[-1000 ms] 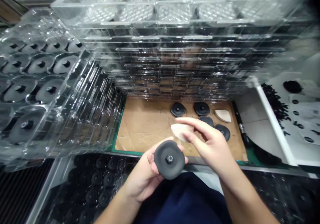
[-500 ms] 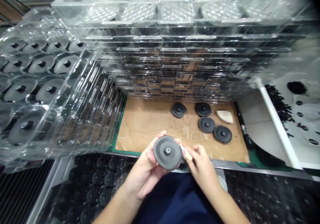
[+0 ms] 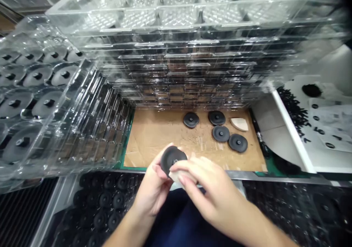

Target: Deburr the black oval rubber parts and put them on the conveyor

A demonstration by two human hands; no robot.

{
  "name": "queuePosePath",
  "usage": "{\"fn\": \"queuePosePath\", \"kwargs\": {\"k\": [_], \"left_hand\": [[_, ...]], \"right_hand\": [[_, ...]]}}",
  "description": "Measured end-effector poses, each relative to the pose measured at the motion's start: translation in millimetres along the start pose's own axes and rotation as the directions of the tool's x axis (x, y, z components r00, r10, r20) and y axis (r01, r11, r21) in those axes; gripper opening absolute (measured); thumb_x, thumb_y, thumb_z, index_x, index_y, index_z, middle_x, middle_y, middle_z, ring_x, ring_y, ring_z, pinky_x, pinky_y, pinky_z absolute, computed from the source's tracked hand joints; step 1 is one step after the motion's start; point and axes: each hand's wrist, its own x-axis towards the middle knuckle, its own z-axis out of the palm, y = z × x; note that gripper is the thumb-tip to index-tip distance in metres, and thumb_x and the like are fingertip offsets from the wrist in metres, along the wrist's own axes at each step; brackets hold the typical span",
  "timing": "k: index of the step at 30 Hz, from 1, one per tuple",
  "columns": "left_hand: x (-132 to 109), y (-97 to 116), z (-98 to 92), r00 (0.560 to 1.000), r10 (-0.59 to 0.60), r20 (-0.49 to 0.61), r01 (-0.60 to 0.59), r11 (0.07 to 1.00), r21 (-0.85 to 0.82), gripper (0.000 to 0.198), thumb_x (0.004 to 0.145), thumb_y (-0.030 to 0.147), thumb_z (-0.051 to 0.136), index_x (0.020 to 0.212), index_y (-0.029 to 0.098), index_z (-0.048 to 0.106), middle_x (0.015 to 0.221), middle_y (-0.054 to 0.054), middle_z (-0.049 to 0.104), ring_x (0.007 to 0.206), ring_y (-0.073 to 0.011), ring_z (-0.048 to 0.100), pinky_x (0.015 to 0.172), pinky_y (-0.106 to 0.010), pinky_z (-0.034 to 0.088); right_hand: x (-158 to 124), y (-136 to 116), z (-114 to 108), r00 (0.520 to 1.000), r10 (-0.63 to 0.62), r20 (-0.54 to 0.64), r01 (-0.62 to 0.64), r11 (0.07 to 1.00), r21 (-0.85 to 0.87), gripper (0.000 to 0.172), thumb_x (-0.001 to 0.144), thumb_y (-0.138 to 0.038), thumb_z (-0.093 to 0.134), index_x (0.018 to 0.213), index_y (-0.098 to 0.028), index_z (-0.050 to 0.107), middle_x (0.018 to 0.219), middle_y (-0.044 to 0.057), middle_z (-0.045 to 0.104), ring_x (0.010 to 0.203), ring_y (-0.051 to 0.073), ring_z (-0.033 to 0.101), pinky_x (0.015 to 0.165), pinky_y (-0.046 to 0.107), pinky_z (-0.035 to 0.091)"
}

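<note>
My left hand (image 3: pixel 155 186) grips a dark grey rounded disc (image 3: pixel 169 158) by its edge, tilted, with its central stud facing up. A pale, cream-coloured pad (image 3: pixel 183 176) is pinched in my right hand (image 3: pixel 210 188) and lies against the lower right part of the disc's face. My right fingers cover part of the disc and its stud. Beyond my hands, several similar discs (image 3: pixel 221 133) rest on a cardboard sheet (image 3: pixel 154 137). Beside them lies a second cream wedge-shaped pad (image 3: pixel 239 124).
Stacked clear plastic trays (image 3: pixel 178 52) rise behind the cardboard. Another tray stack (image 3: pixel 49 93), holding discs, stands at the left. On the right, a white-walled bin (image 3: pixel 294 129) borders small black parts (image 3: pixel 294 107). Below the bench edge are trays of dark discs (image 3: pixel 107 199).
My right hand has moved left and over the disc, bringing the pad onto its face. My left hand has tilted the disc and shifted it slightly left. The camera view has shifted a little.
</note>
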Motion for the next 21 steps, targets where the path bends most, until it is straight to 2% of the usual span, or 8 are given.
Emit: {"fn": "queuePosePath", "kwargs": {"k": [4,7,9,12,15,18,19,21], "left_hand": [[-2,1,4.9,0.998,-0.049,0.042,0.049,0.999,0.001,0.037,0.06,0.033,0.083,0.092,0.018,0.073,0.082,-0.003,0.074,0.08,-0.0172,0.069,0.078,-0.024,0.055],[-4,6,2.5,0.997,-0.033,0.069,0.034,0.999,-0.024,0.053,0.051,0.035,0.087,0.1,0.021,0.072,0.091,-0.003,0.075,0.087,-0.0176,0.068,0.081,-0.022,0.054],[-5,9,0.1,0.996,-0.021,0.082,0.025,0.998,-0.053,0.059,0.047,0.033,0.088,0.103,0.024,0.071,0.099,-0.002,0.075,0.091,-0.0169,0.068,0.081,-0.02,0.053],[-4,9,1.9,0.993,-0.031,0.114,0.042,0.995,-0.094,0.057,0.047,0.032,0.088,0.1,0.023,0.072,0.098,-0.001,0.075,0.089,-0.0141,0.068,0.079,-0.016,0.052],[-4,6,7.4,0.98,-0.082,0.182,0.099,0.992,-0.082,0.049,0.058,0.031,0.084,0.104,0.024,0.071,0.094,0.001,0.075,0.091,-0.0141,0.068,0.086,-0.019,0.051],[-6,6,6.3,0.961,-0.093,0.261,0.11,0.992,-0.054,0.043,0.064,0.032,0.08,0.105,0.021,0.071,0.091,0.0,0.074,0.092,-0.0168,0.068,0.089,-0.023,0.05],[-7,7,3.8,0.958,-0.081,0.275,0.102,0.993,-0.063,0.046,0.063,0.033,0.081,0.106,0.021,0.07,0.093,-0.001,0.075,0.092,-0.0173,0.069,0.088,-0.023,0.051],[-8,8,-2.4,0.955,-0.058,0.292,0.094,0.99,-0.108,0.052,0.06,0.038,0.082,0.108,0.022,0.069,0.102,-0.002,0.075,0.093,-0.0187,0.07,0.087,-0.023,0.051]], "right_hand": [[5,5,4,0.986,-0.046,-0.16,0.028,0.993,-0.115,0.025,0.092,-0.014,0.04,0.105,-0.011,0.061,0.088,0.009,0.069,0.076,0.02,0.059,0.07,0.035,0.042],[-5,5,-2,0.995,-0.084,-0.055,0.083,0.996,-0.01,0.021,0.091,-0.013,0.044,0.105,-0.015,0.06,0.09,0.005,0.069,0.077,0.016,0.059,0.072,0.03,0.042],[-15,5,-10,0.999,-0.035,0.027,0.034,0.999,0.01,0.019,0.089,-0.011,0.047,0.1,-0.017,0.06,0.088,0.001,0.069,0.074,0.013,0.058,0.07,0.027,0.041],[-18,5,-19,0.997,0.045,-0.067,-0.056,0.983,-0.173,0.019,0.089,-0.011,0.046,0.1,-0.015,0.061,0.084,0.003,0.067,0.072,0.014,0.056,0.068,0.029,0.038],[-1,6,-22,0.983,-0.164,-0.087,0.132,0.945,-0.299,0.026,0.094,-0.014,0.041,0.099,-0.018,0.066,0.07,0.002,0.062,0.065,0.016,0.049,0.062,0.031,0.033],[16,18,-24,0.941,-0.339,0.02,0.339,0.935,-0.102,0.032,0.095,-0.017,0.038,0.095,-0.025,0.069,0.07,0.0,0.062,0.066,0.014,0.051,0.065,0.03,0.037],[17,25,-24,0.953,-0.302,-0.003,0.301,0.952,-0.051,0.031,0.095,-0.017,0.039,0.096,-0.025,0.069,0.075,0.0,0.065,0.07,0.014,0.053,0.068,0.03,0.039],[12,42,-19,0.992,-0.047,-0.118,0.046,0.999,-0.008,0.026,0.094,-0.02,0.042,0.101,-0.023,0.068,0.087,0.002,0.068,0.078,0.015,0.058,0.073,0.03,0.043]]}}
